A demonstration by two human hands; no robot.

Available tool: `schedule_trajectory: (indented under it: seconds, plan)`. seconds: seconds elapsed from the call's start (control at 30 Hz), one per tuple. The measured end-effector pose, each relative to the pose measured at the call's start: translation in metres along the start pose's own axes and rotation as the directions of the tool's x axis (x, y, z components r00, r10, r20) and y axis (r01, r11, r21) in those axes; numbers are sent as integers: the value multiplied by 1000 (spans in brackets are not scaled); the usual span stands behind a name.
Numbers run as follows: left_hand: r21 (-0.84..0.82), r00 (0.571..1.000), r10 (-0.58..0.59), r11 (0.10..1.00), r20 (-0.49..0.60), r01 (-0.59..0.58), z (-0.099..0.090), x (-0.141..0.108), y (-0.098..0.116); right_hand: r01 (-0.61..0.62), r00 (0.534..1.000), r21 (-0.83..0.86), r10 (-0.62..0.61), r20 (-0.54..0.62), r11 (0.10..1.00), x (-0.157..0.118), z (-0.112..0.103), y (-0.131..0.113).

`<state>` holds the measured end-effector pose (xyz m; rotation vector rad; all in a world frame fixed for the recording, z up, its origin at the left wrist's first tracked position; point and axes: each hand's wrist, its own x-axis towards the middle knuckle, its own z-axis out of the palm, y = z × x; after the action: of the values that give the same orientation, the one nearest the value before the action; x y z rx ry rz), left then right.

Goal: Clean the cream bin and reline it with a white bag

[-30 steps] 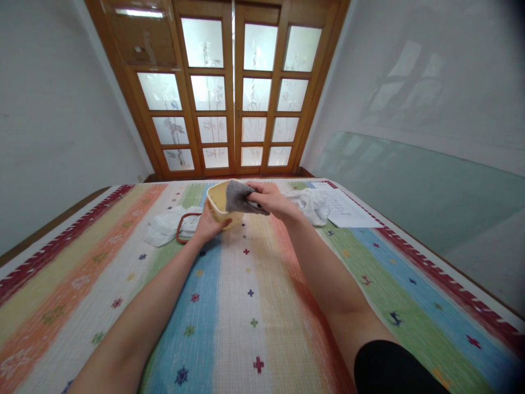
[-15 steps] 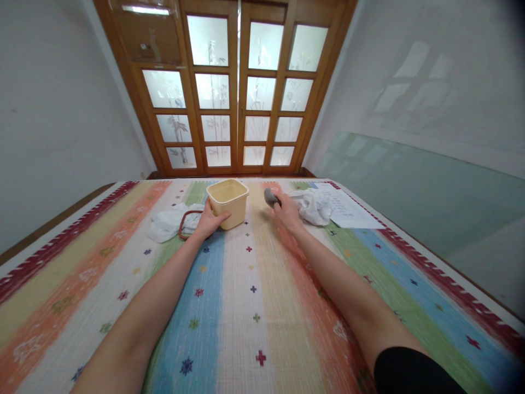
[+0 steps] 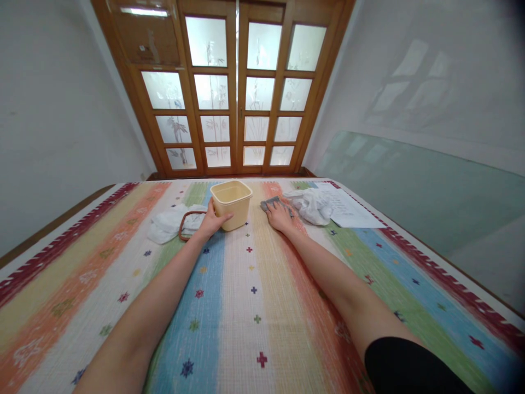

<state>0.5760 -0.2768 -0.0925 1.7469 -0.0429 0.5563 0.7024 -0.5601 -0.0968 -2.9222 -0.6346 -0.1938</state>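
Note:
A cream-yellow square tub (image 3: 235, 210) stands upright near the far edge of the striped cloth. My left hand (image 3: 214, 220) grips its left side, thumb across the front. Beside that hand, a brown-rimmed handle or frame (image 3: 181, 229) lies by a white plastic bag (image 3: 164, 223). To the right of the tub, my right hand (image 3: 279, 215) lies flat with fingers spread on a grey cloth (image 3: 268, 204), pressing it to the table. Just right of it is a crumpled white plastic bag (image 3: 314, 207).
A white sheet of paper with writing (image 3: 353, 210) lies at the right, partly beneath the bag. The striped tablecloth (image 3: 241, 339) covers the table. Beyond its far edge stand wooden glazed doors (image 3: 238, 126), with walls at both sides.
My right hand has lowered the bunched grey cloth, which now lies spread on the table, and its fingers have opened over it. The tub has shifted slightly right with my left hand.

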Motion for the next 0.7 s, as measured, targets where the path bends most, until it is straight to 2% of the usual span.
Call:
schedule_trajectory:
  seconds: [0.17, 0.37, 0.53, 0.7]
  plan:
    - [-37, 1000, -21, 999, 18, 21, -2, -1, 6, -118, 991, -15, 117, -66, 993, 13, 0, 0]
    - [-22, 999, -7, 1000, 32, 8, -3, 0, -1, -66, 998, -23, 65, -24, 998, 4, -5, -3]
    - [-35, 999, -8, 999, 33, 9, -4, -1, -1, 12, 1000, -91, -13, -9, 996, -28, -8, -7]
    - [-87, 999, -33, 996, 27, 35, -5, -3, 1, 117, 993, -163, -113, 32, 980, -82, -13, 4]
